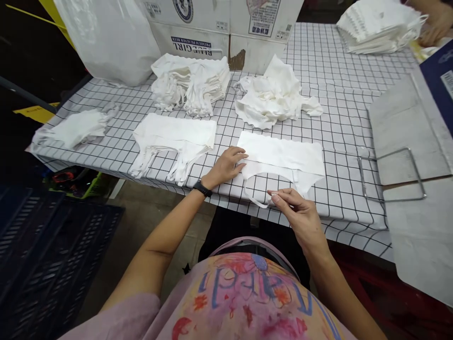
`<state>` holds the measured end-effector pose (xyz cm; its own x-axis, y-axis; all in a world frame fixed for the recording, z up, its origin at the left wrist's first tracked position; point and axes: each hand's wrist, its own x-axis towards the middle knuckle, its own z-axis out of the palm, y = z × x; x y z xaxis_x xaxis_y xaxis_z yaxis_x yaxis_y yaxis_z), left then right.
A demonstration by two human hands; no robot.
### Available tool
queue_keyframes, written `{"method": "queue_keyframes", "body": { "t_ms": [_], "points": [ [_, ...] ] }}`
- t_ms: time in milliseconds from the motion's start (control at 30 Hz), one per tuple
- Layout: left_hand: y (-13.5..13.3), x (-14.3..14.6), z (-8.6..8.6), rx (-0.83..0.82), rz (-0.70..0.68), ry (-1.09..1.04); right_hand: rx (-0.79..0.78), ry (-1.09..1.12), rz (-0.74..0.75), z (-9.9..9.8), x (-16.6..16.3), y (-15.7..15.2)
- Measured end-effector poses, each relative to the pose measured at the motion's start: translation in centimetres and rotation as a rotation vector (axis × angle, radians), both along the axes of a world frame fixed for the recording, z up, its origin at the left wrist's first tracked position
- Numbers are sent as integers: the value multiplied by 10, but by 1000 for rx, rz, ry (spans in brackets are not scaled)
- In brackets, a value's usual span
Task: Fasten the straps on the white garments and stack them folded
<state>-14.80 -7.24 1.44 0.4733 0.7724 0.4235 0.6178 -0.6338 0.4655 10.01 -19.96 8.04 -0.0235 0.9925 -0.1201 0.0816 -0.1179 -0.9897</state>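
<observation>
A white bra top (283,153) lies flat on the checked cloth before me, its wide scalloped band away from me and its straps toward me. My left hand (228,165) rests at its left edge, fingers apart and fingertips touching the fabric. At the table's front edge my right hand (299,208) is closed in a pinch, with a sliver of white, apparently the strap (257,203), between thumb and fingers. The fingers partly hide it. Left of my left hand is a neat stack of white bra tops (177,130), straps hanging toward me.
Behind are a thick folded stack (191,78) and a crumpled heap (272,97) of white garments. A carton (219,33) and white plastic bag (109,42) stand at the back. A wire frame (392,156) lies right, beside cardboard (406,132). Another person's hand (433,23) is far right.
</observation>
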Motion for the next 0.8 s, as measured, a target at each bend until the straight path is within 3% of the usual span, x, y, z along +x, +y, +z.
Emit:
{"method": "queue_keyframes", "body": {
  "t_ms": [300,567,800],
  "points": [
    [24,18,11,-26,-118,193,-217,124,-123,-14,-14,52],
    [40,35,13,21,-195,347,-373,236,-185,-25,-20,77],
    [56,36,-2,-116,-175,-64,-440,274,-239,-28,-29,96]
  ]
}}
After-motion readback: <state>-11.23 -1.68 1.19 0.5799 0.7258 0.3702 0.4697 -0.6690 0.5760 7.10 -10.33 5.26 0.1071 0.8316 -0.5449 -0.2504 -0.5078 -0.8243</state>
